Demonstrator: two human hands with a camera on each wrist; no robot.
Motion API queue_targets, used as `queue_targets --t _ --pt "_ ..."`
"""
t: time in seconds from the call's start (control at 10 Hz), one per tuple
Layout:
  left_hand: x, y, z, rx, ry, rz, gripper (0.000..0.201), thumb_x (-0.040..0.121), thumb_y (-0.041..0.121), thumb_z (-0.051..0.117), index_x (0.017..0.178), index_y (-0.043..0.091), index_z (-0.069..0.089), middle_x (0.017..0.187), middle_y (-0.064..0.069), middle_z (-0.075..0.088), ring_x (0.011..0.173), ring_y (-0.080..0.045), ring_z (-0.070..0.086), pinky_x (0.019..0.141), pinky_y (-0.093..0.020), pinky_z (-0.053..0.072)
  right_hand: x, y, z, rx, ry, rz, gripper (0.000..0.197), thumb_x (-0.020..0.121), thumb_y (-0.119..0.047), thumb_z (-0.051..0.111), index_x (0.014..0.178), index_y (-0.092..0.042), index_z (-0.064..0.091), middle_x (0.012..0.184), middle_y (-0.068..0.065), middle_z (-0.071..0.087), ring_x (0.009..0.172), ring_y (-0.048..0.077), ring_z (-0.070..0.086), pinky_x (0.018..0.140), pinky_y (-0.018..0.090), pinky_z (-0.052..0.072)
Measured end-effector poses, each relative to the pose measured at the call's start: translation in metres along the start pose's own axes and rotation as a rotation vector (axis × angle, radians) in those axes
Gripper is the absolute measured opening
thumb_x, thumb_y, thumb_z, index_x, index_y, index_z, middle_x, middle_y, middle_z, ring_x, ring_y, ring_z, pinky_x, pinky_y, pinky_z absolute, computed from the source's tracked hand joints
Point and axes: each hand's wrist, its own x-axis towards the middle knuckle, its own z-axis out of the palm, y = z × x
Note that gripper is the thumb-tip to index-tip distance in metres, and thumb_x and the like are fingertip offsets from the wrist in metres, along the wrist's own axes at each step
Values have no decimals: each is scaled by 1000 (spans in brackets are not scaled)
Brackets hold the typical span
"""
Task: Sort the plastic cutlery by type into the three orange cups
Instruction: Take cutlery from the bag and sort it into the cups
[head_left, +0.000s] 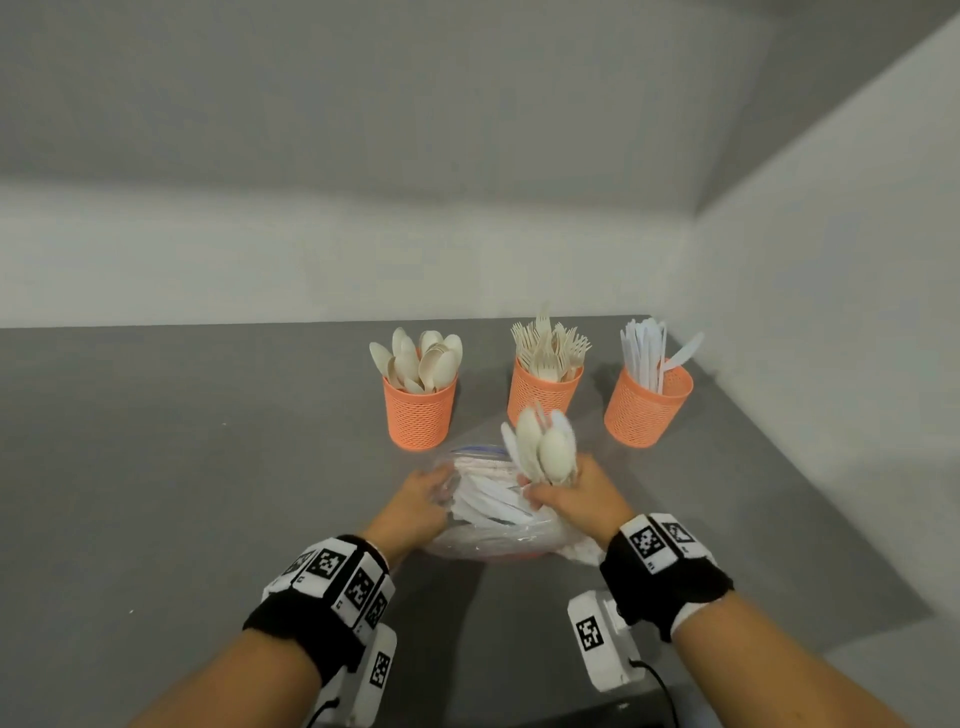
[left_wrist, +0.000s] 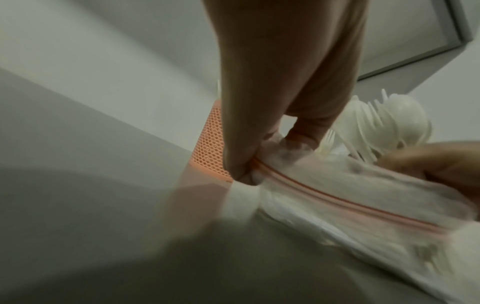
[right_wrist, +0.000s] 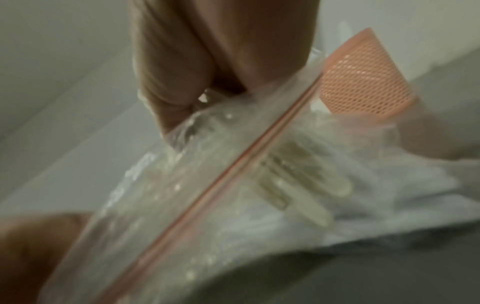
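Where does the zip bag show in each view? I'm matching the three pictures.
Head: bag low centre, between both hands.
Left wrist: bag lower right, its edge pinched by the left hand.
Right wrist: bag fills the centre.
Shared landmark: the bag's orange-red zip strip.

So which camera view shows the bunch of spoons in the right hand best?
The head view: the bunch of spoons stands clear above the right hand, bowls up. The left wrist view shows the bowls only at its edge, blurred. The right wrist view shows only blurred handles through the bag.
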Motion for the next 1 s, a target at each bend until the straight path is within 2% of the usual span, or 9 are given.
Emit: queue_targets --t 0.1,0.3,0.4,0.5,0.6,0.7,0.8,0.9,1.0 --pt "0 2 3 339 9 -9 62 90 11 54 145 16 26 142 -14 33 130 -30 39 108 -32 30 -4 -15 -8 284 45 -12 7 77 1 67 75 -5 65 65 8 64 65 17 61 75 33 52" --pt "-7 6 -3 484 6 -153 61 85 18 54 141 18 29 139 -17 28 131 -35 35 111 -40 31 2 -32 -22 790 29 -38 3 83 -4 59 82 -6 59 61 2 62 58 14 61 65 26 54" --pt "-15 26 -3 563 259 64 41 84 23 55 124 22 51 142 -12 28 135 -33 28 114 -48 24 0 -40 -21 931 -35 -28 11 77 -6 62 85 -6 54 60 4 57 55 14 57 62 27 54" --pt "-26 61 1 218 263 330 37 89 42 53 119 21 56 140 -2 34 129 -20 38 107 -37 34 -7 -42 -15 764 -60 -19 14 78 1 63 88 -8 58 64 4 56 60 15 56 61 26 51" --pt "-32 86 13 -101 -61 215 55 81 59 55 125 27 49 124 8 55 113 -12 55 98 -36 45 -15 -62 20 525 69 -238 15 80 -1 62 95 0 64 78 5 65 75 13 65 67 20 49" --pt "-31 90 25 -411 -134 144 34 86 42 59 113 22 57 106 -2 69 99 -18 66 90 -42 54 -27 -63 24 -694 -312 32 36 83 -8 58 116 3 53 102 6 61 106 21 61 78 3 42" --pt "-20 87 22 -722 -72 121 25 91 29 56 109 13 61 92 -7 73 87 -18 70 71 -32 59 -20 -65 16 -177 -165 -293 56 79 -4 63 129 -10 39 122 10 50 115 20 54 89 14 47" --pt "-10 83 12 -910 -122 63 27 93 28 51 103 5 62 87 -13 73 83 -22 72 70 -34 59 -17 -56 13 -32 -206 -278 48 90 -9 53 135 -16 41 129 6 53 120 14 52 101 25 42" --pt "-6 83 10 -921 -169 54 30 92 28 51 100 2 65 97 -17 71 90 -25 70 84 -38 55 -13 -53 14 92 -54 -317 38 94 -9 46 132 -15 47 112 2 63 105 10 60 94 18 46"
